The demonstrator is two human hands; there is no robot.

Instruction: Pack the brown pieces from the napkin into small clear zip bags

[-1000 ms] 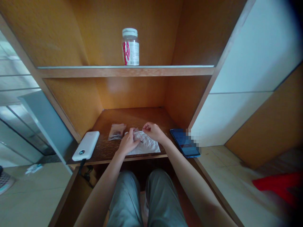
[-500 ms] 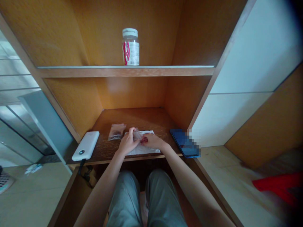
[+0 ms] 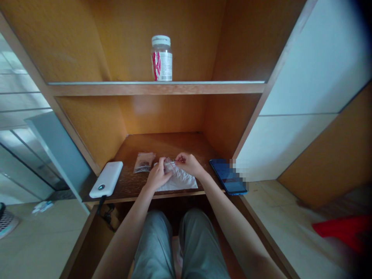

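Observation:
My left hand is closed on a small clear plastic bag, holding it above a crumpled white tissue on the lower shelf. At the bag's right side, my right hand has its fingertips pinched together. Something small, dark and reddish shows at those fingertips, too small to name. To the left of my left hand lies another clear zip bag with small dark things in it.
A white power bank with a black cable lies at the shelf's left front. A dark phone lies at the right front, partly over the edge. A white-capped bottle stands on the upper shelf.
My right hand has moved up and away from the tissue, uncovering more of it. The reddish thing that showed in its fingers is now mostly hidden. My left hand stays on the bag.

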